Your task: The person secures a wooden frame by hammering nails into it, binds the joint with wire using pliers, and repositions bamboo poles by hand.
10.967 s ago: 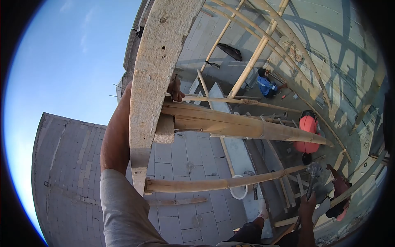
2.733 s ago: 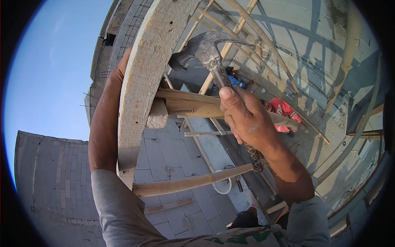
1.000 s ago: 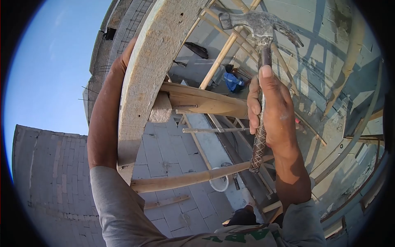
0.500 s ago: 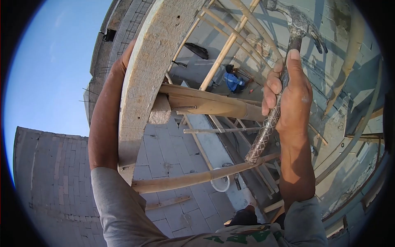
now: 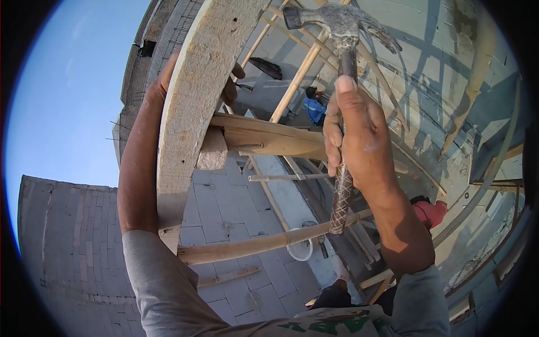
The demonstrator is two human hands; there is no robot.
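Note:
My right hand point(image 5: 364, 132) is closed round the handle of a claw hammer point(image 5: 340, 23), its thumb lying along the shaft. The hammer stands nearly upright, its metal head above my fist and the criss-cross wrapped grip below. My left arm reaches behind a long, rough wooden board point(image 5: 188, 95). Fingertips of my left hand point(image 5: 231, 87) curl round the board's right side; the palm is hidden. A short wood block point(image 5: 213, 150) sits against the board. Beside it, a thick bamboo pole point(image 5: 269, 135) runs right, passing behind my right hand.
Below, a lower bamboo pole point(image 5: 269, 242) crosses near a white bucket point(image 5: 300, 251). A person in blue point(image 5: 314, 108) crouches far below; another in red point(image 5: 431, 212) is at right. Bamboo scaffolding point(image 5: 303, 73) stands beyond. A block wall point(image 5: 73, 230) rises at left.
My right hand has moved left with the hammer, whose head now points left and shows fully. Left fingertips have come into view beside the board. The person in red has appeared at right.

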